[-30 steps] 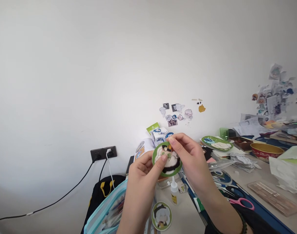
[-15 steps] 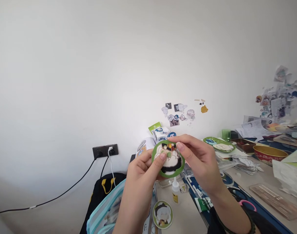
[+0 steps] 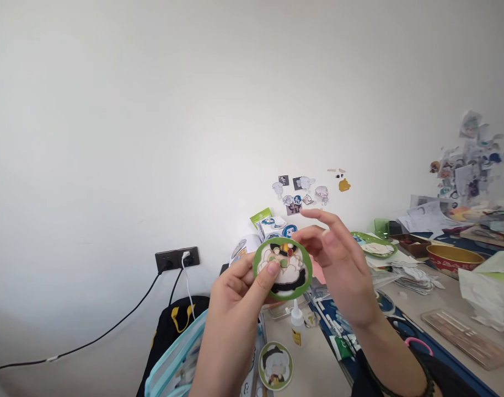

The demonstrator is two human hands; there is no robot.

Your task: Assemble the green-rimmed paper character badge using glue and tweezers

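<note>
My left hand (image 3: 235, 298) holds up a round green-rimmed cartoon badge (image 3: 283, 268) by its left edge, thumb pressed on its face. My right hand (image 3: 338, 264) hovers just right of and behind the badge, its fingers spread and loosely curved, gripping nothing. A small glue bottle (image 3: 295, 324) with a white nozzle stands on the desk below the badge. A second round cartoon sticker (image 3: 275, 366) lies flat near the desk's front edge.
Pink-handled scissors (image 3: 417, 345), a gold bowl (image 3: 454, 259), a green plate (image 3: 374, 245), paper piles and a clear ruler (image 3: 467, 337) crowd the desk at right. A teal pouch (image 3: 173, 364) and black bag (image 3: 173, 325) sit at lower left. Stickers (image 3: 297, 193) dot the wall; cables run from a socket (image 3: 176, 258).
My right hand let go of the badge's top edge and opened, lifting slightly up and to the right. The left hand keeps the badge, now tilted a little.
</note>
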